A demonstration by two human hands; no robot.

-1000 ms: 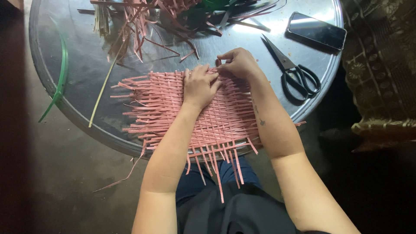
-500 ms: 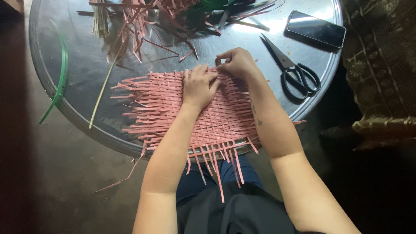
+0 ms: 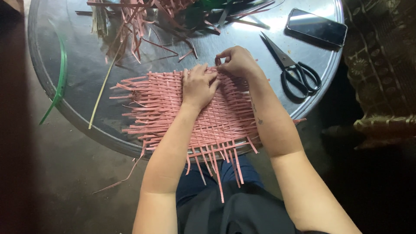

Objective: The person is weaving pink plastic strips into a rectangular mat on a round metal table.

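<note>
The left hand (image 3: 198, 86) lies flat, fingers spread, pressing the pink woven mat (image 3: 190, 112); the right hand (image 3: 236, 63) pinches a strip at the mat's far edge. If the flat hand lifts, loose strips could slide and open gaps. The mat sits on the round metal worktop (image 3: 78, 65), its near strip ends hanging unwoven over the rim.

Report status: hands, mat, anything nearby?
Left hand flat on pink woven mat. Right hand pinching strip at mat's far edge. Scissors lie apart, right.
</note>
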